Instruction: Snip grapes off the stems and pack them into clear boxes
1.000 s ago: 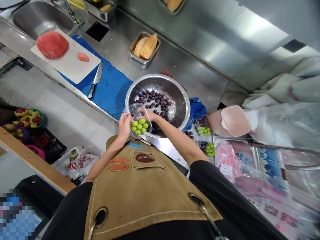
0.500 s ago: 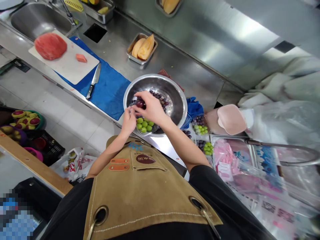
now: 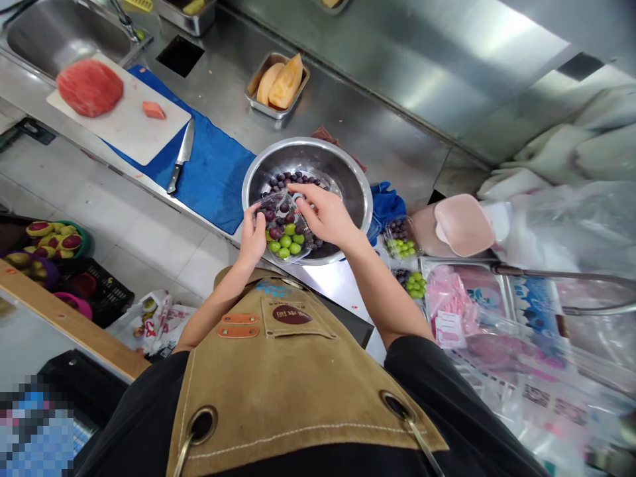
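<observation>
A clear plastic box of green grapes (image 3: 285, 246) and dark grapes (image 3: 276, 216) is tilted over the near left part of a steel bowl (image 3: 366, 211). Gripping the box's left side is my left hand (image 3: 254, 236), thumb toward the fruit. My right hand (image 3: 322, 213) is at the box's upper right edge, with fingers bent and apart, and no grape shows in it. Loose dark grapes (image 3: 295, 177) lie in the bowl behind the box.
Left of the bowl, a knife (image 3: 181, 156) lies on a blue cloth (image 3: 218, 172) beside a white board (image 3: 163, 132) with red melon (image 3: 90, 88). Behind stands a tray of orange melon (image 3: 278, 83). Filled grape boxes (image 3: 400, 238) and a pink container (image 3: 464, 225) are at right.
My right hand has moved right, off the dark grape it held over the box. More dark grapes now show in the box, and the view has shifted slightly.
</observation>
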{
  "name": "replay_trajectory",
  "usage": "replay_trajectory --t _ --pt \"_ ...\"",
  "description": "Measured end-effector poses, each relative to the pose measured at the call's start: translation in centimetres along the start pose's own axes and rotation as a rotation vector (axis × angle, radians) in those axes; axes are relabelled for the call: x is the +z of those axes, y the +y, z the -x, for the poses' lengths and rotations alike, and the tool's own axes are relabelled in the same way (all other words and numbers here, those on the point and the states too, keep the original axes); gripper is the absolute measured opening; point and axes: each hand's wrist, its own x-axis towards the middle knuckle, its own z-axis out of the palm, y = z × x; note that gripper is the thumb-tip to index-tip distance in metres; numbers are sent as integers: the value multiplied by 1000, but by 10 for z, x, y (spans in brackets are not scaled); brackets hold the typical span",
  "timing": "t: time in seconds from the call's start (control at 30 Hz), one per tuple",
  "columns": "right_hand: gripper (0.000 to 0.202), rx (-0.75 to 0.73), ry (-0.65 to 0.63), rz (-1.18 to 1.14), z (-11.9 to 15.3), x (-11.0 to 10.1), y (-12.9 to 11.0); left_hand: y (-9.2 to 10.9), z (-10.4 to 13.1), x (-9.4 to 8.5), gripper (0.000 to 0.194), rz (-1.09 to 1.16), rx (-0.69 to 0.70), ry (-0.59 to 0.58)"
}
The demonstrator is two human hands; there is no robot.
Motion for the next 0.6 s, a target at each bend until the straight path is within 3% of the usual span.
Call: replay_trajectory --t 0.1,0.23,0.37,0.47,0.6 --pt "41 76 83 50 16 6 2 2 3 -1 46 26 -24 -32" --pt "48 89 55 131 52 22 0 6 4 -1 41 50 -104 -45" --pt "29 192 63 199 83 32 -2 12 2 -1 32 -19 -158 -74" --pt "23 228 114 194 87 35 -4 14 1 2 37 -75 -149 -167" --pt "29 285 274 206 77 33 -14 18 4 10 47 -82 -70 -320"
